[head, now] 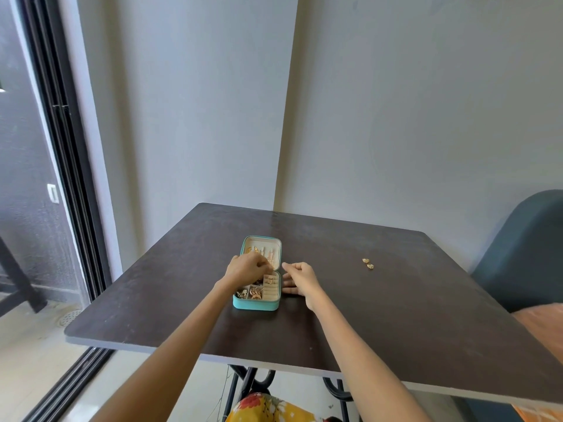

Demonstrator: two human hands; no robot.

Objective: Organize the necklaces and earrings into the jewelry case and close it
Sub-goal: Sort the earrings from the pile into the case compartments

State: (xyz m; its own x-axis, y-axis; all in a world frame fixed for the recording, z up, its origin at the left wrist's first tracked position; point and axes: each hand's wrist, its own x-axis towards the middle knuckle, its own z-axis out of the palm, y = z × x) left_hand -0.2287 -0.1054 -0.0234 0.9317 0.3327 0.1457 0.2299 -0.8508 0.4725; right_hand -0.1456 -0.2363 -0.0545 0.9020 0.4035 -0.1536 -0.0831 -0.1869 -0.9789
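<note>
Nearest you, below the table's near edge, a yellow flowered garment (268, 409) shows beside the black metal table legs (243, 382). Your two bare forearms reach out over the dark table (396, 324) toward its middle.

Your right hand (300, 278) rests on the table top just right of the jewelry case (257, 303), fingers loosely spread and relaxed, fingertips near the case's right wall; it holds nothing that can be seen. Your left hand (248, 266) hovers over the case where base meets lid, fingers bunched together at the tips as if pinching something small; what is pinched cannot be made out.

The turquoise jewelry case lies open at the table's middle, lid (264, 251) laid flat toward the far edge. The base compartments hold gold pieces (254, 292); the exact items cannot be told. More gold pieces lie against the lid's lining.

Two gold earrings (368, 263) lie together on the table, well apart from the case, toward the right edge.

Beyond the right edge stands a dark teal chair (524, 254). A pale wall (396, 117) rises behind the far edge.
</note>
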